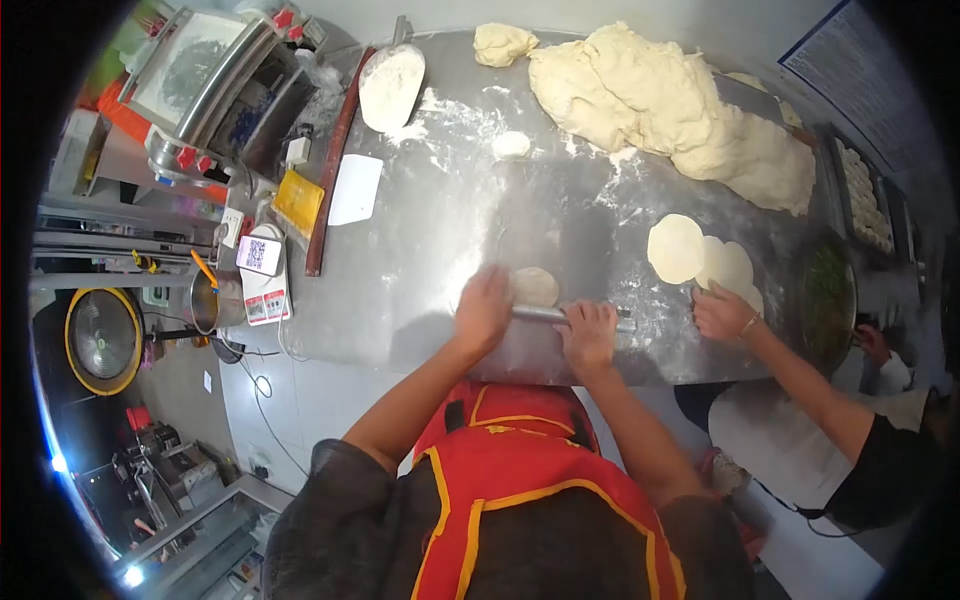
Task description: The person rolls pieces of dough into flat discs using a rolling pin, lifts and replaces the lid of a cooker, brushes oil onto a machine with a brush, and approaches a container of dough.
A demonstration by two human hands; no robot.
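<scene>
A small flattened dough round (535, 287) lies on the floured metal table in front of me. Across its near edge runs a metal rolling pin (540, 313). My right hand (590, 335) has its fingers bent over the pin toward its right part. My left hand (484, 305) is at the left edge of the dough round, by the pin's left end. Motion smears its fingers, so whether it grips the dough or the pin is unclear. Farther back on the table sits a small dough piece (511, 146).
At right, a co-worker's hand (722, 312) touches overlapping dough rounds (676, 249). A large dough mass (640, 95) fills the back right. A flour scoop (391, 88), wooden stick (335, 165), white card (355, 190) and scale (266, 295) line the left. A bowl of greens (828, 295) stands far right.
</scene>
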